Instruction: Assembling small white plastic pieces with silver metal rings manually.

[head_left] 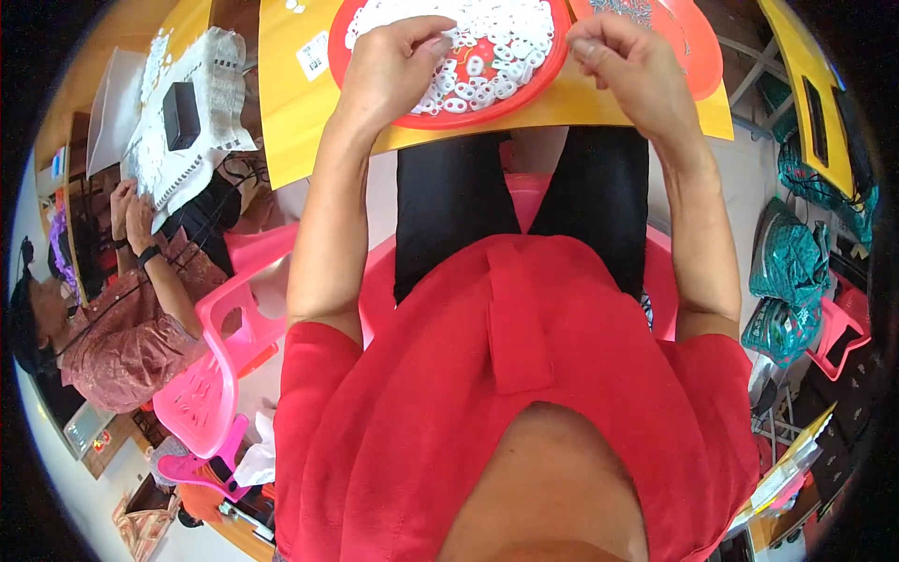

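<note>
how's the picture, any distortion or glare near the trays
Head view: fisheye bends the near edge of the yellow table and blackens the corners; head view: white pieces look almost washed out toward the top; head view: whatever the left hand and right hand may pinch is too small to tell.

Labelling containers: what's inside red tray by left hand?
Small white pieces, many with holes, lie in the red tray, its bottom partly showing. Anything beneath them or the left hand is hidden.

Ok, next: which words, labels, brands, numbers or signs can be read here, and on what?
None can be read.
Label on the table: dark marks, too small to read.
Teal bags: pale marks, too blurred to read.
</note>
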Tool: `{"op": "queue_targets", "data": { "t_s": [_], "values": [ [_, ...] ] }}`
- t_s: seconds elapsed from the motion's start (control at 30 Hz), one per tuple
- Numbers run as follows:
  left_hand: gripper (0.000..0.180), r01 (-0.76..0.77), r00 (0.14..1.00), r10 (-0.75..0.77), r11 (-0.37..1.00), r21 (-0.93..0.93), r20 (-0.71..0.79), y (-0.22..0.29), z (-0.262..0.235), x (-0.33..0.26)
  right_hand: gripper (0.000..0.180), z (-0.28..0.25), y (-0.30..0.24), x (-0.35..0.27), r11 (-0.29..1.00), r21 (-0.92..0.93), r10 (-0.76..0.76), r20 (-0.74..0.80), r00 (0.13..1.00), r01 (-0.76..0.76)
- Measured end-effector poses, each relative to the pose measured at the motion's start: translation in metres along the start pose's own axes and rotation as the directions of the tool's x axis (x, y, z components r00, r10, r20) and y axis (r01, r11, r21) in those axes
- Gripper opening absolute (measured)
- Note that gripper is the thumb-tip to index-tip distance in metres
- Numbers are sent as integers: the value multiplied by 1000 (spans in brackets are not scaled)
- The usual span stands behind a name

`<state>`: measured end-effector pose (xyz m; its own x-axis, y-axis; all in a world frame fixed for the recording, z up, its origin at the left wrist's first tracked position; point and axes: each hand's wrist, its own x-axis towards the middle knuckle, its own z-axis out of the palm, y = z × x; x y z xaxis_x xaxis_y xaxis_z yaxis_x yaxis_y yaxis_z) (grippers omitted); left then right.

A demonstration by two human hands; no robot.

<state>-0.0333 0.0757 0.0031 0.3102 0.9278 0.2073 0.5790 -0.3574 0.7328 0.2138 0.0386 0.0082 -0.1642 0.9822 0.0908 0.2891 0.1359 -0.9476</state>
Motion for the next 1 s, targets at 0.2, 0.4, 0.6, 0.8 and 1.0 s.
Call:
{"op": "queue_targets", "data": {
  "t_s": [0.2,0.4,0.6,0.8,1.0],
  "values": [
    [14,-243,959,162,893,380,233,13,5,10,7,14,-3,-8,986,163,48,-48,998,-40],
    [18,-147,963,-18,801,580,270,18,14,16,8,18,-5,-11,962,232,126,85,988,-143],
    [14,64,995,-61,997,-33,84,23,12,2,9,27,-2,-14,897,412,127,108,986,-161],
    [10,271,946,-264,314,-910,190,38,21,-32,12,39,-14,-20,826,526,161,127,979,-204],
    [10,278,943,-251,227,-933,220,37,31,-47,13,52,-17,-24,794,591,111,81,990,-138]
  ]
}}
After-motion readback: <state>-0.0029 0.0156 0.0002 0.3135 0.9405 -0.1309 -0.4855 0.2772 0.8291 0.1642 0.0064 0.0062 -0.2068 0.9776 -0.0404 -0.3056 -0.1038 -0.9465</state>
